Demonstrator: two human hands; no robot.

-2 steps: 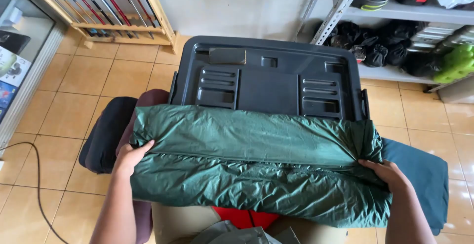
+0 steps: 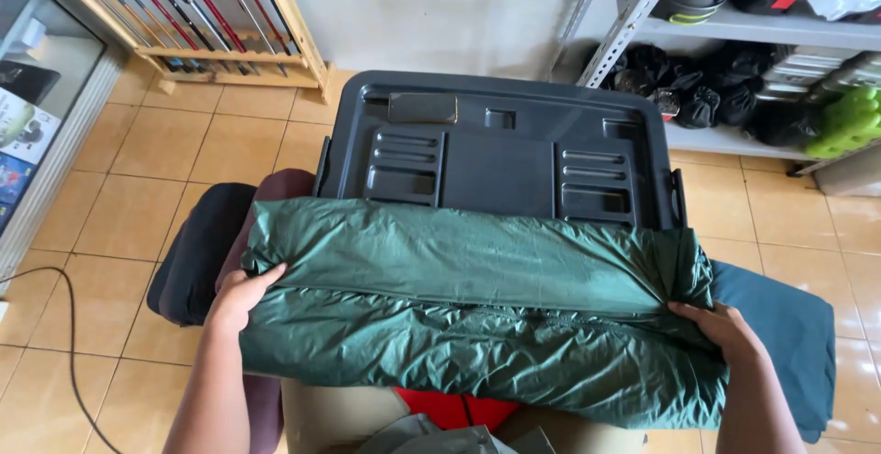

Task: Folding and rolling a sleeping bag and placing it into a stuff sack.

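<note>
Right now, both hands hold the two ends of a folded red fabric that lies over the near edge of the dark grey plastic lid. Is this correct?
Not quite: the folded fabric is dark green, not red. Only a small red thing shows below it. The rest holds: the left hand and the right hand grip its two ends, and it lies over the near edge of the dark grey plastic lid. The head view shows this.

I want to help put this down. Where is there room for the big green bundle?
The far half of the dark grey bin lid shows bare, apart from a small dark block at its back left corner. The tiled floor on the left is open. Near the left hand and right hand, stacked cushions crowd things.
</note>
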